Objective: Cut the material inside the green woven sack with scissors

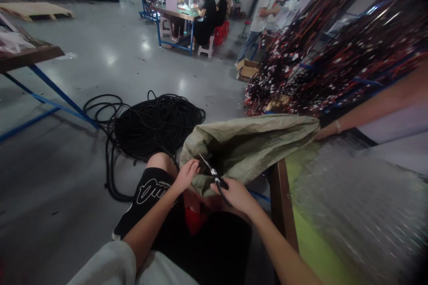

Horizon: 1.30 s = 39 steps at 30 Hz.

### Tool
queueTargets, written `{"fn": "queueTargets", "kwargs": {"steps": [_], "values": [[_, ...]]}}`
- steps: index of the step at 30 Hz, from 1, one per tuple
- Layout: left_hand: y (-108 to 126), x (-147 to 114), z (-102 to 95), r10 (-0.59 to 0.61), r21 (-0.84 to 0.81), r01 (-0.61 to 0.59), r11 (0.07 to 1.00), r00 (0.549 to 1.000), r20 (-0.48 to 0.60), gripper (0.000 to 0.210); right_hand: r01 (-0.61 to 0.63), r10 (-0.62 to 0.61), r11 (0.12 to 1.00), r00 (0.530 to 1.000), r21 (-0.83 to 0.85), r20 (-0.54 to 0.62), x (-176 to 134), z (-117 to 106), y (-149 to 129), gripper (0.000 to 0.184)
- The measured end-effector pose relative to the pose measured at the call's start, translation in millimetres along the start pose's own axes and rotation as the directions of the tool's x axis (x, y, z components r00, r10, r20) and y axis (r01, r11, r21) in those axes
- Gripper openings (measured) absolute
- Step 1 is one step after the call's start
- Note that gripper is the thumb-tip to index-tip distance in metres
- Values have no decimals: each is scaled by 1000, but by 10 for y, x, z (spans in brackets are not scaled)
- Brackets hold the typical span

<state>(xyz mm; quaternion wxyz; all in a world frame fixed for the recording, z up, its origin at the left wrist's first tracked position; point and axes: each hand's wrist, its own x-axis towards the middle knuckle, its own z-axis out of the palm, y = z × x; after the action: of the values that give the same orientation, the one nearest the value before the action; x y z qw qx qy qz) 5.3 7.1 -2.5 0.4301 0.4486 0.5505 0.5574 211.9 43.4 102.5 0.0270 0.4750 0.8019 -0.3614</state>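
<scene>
My right hand (236, 193) is closed round the black handles of a pair of scissors (216, 174). The scissors' metal blades point up and to the left, over the mouth of a greenish-grey woven sack (261, 127). Close to the blade tips, my left hand (187, 174) has its fingers pinched together at the sack's near left rim; what lies between them is hidden. A co-worker's hand (323, 132) reaches in from the right and touches the far right end of the sack. The inside of the sack is dark.
Coiled black cable (157, 120) lies on the floor ahead of my knees. At right, clear plastic wrap (364, 200) covers a yellow-green tabletop (309, 236). Bundles of dark and red wires (334, 49) hang behind it. A blue-legged table (36, 55) stands left; people work farther back.
</scene>
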Motion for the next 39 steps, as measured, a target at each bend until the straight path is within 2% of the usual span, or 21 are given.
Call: {"fn": "queueTargets", "kwargs": {"steps": [4, 9, 14, 19, 24, 27, 30, 34, 39], "values": [[-6, 9, 14, -42, -83, 45, 995, 998, 41, 43, -17, 17, 1000, 1000, -8, 4, 1, 1, 20, 46], [59, 8, -36, -11, 49, 9, 999, 999, 50, 41, -26, 26, 999, 1000, -44, 3, 2, -2, 28, 49], [79, -8, -33, 54, 51, -53, 997, 998, -35, 26, -64, 62, 996, 998, -65, -34, 23, 14, 59, 45], [61, -32, 32, 116, 150, -96, 984, 985, -130, 25, -77, 78, 995, 997, -67, 21, 6, -4, 18, 49], [68, -32, 65, 208, 184, -174, 967, 960, -189, 26, -55, 54, 997, 998, -53, -29, 4, 18, 34, 44], [83, -36, 57, 217, 184, -181, 966, 956, -197, 26, -56, 55, 996, 998, -67, -18, 13, 7, 35, 46], [90, -47, 36, 182, 163, -155, 974, 969, -168, 25, -36, 36, 998, 999, -46, 16, 1, -18, 18, 47], [85, -46, -2, 111, 97, -104, 990, 991, -76, 23, -11, 11, 1000, 1000, 4, -2, -12, -27, 23, 40], [102, -23, -33, 28, 37, -28, 999, 1000, -4, 35, -7, 7, 1000, 1000, -23, 0, -3, -23, 21, 42]]}}
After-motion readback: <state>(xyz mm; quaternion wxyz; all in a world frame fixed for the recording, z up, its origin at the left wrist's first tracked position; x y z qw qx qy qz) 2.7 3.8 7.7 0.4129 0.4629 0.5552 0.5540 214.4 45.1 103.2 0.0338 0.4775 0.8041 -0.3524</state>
